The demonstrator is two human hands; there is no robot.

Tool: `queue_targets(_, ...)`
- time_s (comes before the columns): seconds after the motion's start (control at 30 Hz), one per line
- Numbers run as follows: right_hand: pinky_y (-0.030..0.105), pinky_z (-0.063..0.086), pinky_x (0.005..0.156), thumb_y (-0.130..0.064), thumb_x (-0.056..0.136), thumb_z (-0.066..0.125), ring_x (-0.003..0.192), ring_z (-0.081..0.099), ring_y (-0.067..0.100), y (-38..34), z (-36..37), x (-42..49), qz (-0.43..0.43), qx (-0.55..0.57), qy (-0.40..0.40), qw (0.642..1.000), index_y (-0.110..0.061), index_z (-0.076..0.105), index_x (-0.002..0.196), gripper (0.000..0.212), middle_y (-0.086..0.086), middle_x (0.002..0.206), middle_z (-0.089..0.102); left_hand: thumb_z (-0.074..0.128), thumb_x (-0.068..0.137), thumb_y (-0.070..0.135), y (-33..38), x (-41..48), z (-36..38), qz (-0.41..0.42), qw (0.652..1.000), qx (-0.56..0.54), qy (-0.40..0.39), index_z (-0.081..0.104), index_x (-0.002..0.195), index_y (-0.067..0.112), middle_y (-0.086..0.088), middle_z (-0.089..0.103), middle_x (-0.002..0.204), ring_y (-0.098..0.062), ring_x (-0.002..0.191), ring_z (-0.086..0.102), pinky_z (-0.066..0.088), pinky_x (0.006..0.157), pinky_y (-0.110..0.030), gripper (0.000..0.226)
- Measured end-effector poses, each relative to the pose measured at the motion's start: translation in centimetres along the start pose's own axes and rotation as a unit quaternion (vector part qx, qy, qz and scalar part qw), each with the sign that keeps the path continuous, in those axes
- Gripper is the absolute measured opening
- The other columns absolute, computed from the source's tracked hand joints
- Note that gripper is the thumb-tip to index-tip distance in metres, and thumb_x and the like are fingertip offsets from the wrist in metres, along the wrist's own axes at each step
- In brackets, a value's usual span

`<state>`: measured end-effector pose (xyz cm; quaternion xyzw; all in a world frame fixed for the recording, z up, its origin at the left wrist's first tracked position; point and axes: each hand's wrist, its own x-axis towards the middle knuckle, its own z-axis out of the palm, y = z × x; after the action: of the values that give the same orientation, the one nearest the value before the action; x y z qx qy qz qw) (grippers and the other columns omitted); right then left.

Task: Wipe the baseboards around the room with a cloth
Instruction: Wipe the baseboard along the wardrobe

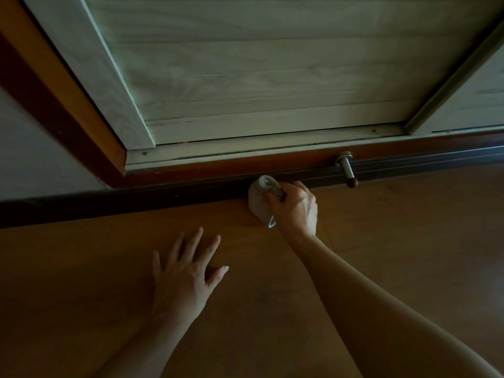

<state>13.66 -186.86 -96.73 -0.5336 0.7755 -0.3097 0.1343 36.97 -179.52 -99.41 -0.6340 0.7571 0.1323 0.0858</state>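
So, the right hand was curled tight round a bunched pale cloth, just right of centre frame, pushing it against the dark baseboard where that met the floor. The left hand lay flat on the floor at lower centre, fingers straight and spread, holding nothing. Looked like it was propping the body up.

Just right of the cloth, a metal door stop with a rubber tip stuck out of the baseboard over the floor. That was my main worry: a wipe heading rightward would likely have run knuckles or cloth straight into it, and the cloth could've snagged or skipped the bit behind it. A loose tail of cloth hung below the fist too, so it might have dragged dirt back onto the floor. The light was really dim, so missing dust on that dark strip seemed easy. Above, a pale wood-grain panel filled the upper frame
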Motion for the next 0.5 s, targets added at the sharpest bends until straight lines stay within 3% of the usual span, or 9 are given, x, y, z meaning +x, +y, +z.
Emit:
queue_targets(0.13,0.033,0.043,0.071,-0.035,0.092,0.064,0.086,0.057,0.021,0.7,0.0,-0.7,0.071,0.017,0.045,0.996,-0.015,0.069,0.089,0.021,-0.001,0.093,0.057,-0.006,0.071,0.081,0.7,0.0,-1.0,-0.005,1.0,-0.005,-0.016,-0.006,0.152,0.056,0.011,-0.009,0.168,-0.023,0.155,-0.005,0.01,0.121,-0.062,0.085)
queue_targets(0.23,0.031,0.047,0.07,-0.037,0.093,0.064,0.084,0.056,0.016,-0.9,1.3,-1.4,-0.004,0.027,0.003,1.0,-0.017,0.069,0.099,0.022,-0.003,0.096,0.056,0.006,0.078,0.083,1.0,0.4,-0.8,0.002,1.0,-0.014,-0.012,0.001,0.154,0.055,0.011,-0.003,0.168,-0.024,0.154,0.002,0.013,0.12,-0.063,0.081)
queue_targets(0.33,0.028,0.049,0.064,-0.033,0.09,0.069,0.08,0.058,0.014,-0.9,1.7,-0.8,-0.042,0.036,-0.011,0.998,-0.014,0.071,0.102,0.023,-0.001,0.097,0.061,0.002,0.075,0.084,1.6,1.1,-0.9,0.038,0.999,-0.003,-0.006,0.004,0.155,0.053,0.011,0.003,0.169,-0.022,0.154,0.009,0.017,0.118,-0.064,0.085)
queue_targets(0.5,0.037,0.05,0.069,-0.037,0.087,0.072,0.08,0.059,0.018,4.1,-0.8,0.8,0.058,0.071,0.052,0.994,-0.016,0.072,0.089,0.022,-0.002,0.088,0.062,0.011,0.081,0.084,2.8,2.0,-0.5,0.039,0.999,0.009,-0.017,-0.011,0.152,0.056,0.013,-0.014,0.167,-0.021,0.155,-0.008,0.01,0.117,-0.069,0.079)
